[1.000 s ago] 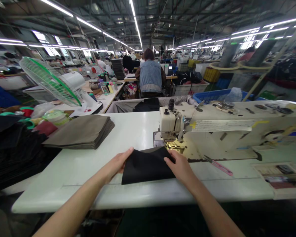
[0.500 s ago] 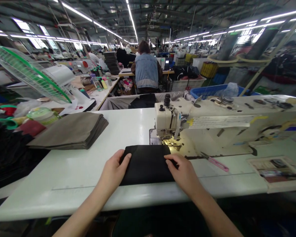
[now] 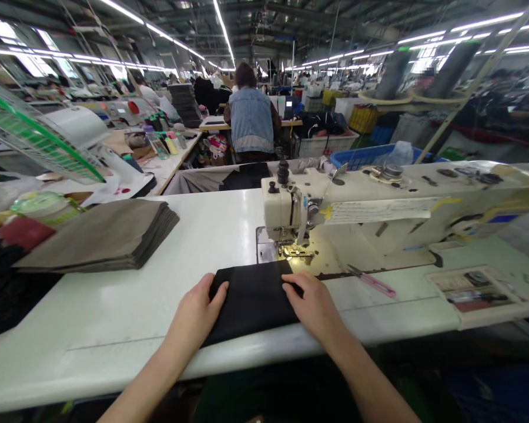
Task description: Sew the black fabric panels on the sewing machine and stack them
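Observation:
A folded black cloth (image 3: 253, 299) lies on the pale table at its front edge, just before the sewing machine (image 3: 286, 208). My left hand (image 3: 198, 308) pinches the cloth's left edge near the far corner, thumb on top. On the opposite side, my right hand (image 3: 312, 302) grips the right edge between thumb and fingers. The cloth's far edge sits close to the lit needle area (image 3: 297, 252), without reaching under the presser foot as far as I can see. Pink-handled snips (image 3: 374, 282) rest right of my right hand.
On the left are a stack of grey-brown cloth pieces (image 3: 101, 235), a fan (image 3: 39, 135) and dark fabric (image 3: 13, 288). A tray of small tools (image 3: 480, 294) sits at the right. Ahead, a person in a denim vest (image 3: 252, 120) sits facing away, near a blue basket (image 3: 348, 160).
The camera view has turned slightly, shifting the scene left and tilting it. Both hands keep their hold on the black cloth, which stays near the machine.

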`<state>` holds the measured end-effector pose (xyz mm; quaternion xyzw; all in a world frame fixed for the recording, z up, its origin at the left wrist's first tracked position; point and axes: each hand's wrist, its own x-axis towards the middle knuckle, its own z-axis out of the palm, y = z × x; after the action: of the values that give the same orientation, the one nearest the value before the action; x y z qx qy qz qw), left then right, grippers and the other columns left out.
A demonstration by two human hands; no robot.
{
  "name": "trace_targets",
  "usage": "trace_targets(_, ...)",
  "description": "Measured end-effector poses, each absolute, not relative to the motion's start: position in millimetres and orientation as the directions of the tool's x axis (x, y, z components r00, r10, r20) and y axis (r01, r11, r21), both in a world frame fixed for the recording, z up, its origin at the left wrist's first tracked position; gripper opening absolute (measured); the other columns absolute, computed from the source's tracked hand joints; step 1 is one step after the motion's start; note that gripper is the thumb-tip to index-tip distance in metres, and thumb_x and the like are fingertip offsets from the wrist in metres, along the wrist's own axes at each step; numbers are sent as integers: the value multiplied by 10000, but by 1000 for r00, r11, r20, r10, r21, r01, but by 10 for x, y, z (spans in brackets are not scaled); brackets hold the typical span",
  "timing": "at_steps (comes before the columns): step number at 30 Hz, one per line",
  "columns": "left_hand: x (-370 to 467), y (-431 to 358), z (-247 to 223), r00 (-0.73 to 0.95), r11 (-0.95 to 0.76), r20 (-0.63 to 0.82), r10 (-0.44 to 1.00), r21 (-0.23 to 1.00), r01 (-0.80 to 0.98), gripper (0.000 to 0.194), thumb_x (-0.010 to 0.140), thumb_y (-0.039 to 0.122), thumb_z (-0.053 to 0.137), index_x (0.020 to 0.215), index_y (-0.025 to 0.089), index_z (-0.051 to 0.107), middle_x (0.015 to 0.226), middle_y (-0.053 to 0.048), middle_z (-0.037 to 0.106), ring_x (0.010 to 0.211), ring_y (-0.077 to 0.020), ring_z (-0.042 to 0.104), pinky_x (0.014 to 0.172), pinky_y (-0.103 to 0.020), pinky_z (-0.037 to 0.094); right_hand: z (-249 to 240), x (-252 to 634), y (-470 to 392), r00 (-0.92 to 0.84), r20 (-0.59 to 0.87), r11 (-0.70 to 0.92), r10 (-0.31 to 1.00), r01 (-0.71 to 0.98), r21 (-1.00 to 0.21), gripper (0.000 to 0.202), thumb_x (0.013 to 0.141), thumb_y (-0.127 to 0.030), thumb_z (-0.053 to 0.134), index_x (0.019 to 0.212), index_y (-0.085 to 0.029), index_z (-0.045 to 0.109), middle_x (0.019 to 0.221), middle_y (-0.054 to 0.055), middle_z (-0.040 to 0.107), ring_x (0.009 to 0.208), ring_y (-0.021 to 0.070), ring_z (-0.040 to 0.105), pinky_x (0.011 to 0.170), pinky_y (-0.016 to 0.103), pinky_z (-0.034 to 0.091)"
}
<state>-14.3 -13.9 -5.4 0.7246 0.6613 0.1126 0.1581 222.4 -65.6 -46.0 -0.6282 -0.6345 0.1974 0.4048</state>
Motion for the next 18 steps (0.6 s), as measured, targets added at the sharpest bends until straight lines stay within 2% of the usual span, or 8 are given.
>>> trace_targets(11, -133, -113, -74, 107, -80, -59, 993, 342, 936, 230, 923, 443, 415, 804, 248, 442, 759, -66, 670, 764, -284, 682, 680, -325, 438, -437, 2213, -654, 135, 254, 106, 958, 657, -746, 189, 886, -132, 595, 989, -178, 747, 926, 65, 738, 909, 228, 708, 843, 358, 551)
trace_targets(18, -127, -104, -73, 115, -84, -59, 992, 386, 919, 205, 896, 427, 458, 812, 243, 490, 779, -69, 680, 762, -279, 674, 693, -329, 435, -364, 2204, -645, 140, 226, 56, 964, 725, -687, 164, 892, -151, 616, 967, -195, 754, 916, 61, 725, 878, 223, 698, 835, 365, 565)
